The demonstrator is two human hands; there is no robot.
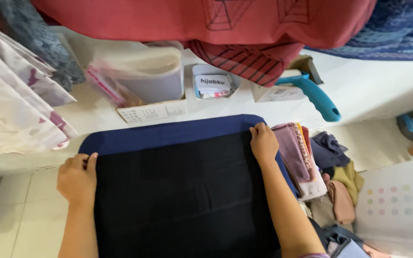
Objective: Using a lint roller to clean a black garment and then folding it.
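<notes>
Where hands (pixel 77 179) grip: black cloth (pixel 182 196) crosswise.

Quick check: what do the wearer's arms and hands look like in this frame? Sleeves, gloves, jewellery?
Both forearms are bare to the frame edge. Left hand and right hand wear no gloves, and no rings or watch are visible. A sliver of purplish fabric shows at the right arm's bottom edge, possibly a sleeve.

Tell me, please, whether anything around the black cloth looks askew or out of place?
Nothing serious stands out. The black cloth lies flat on the blue board, held at its top corners by the left hand and right hand. Only the heap of folded fabrics beside the board looks untidy.
</notes>
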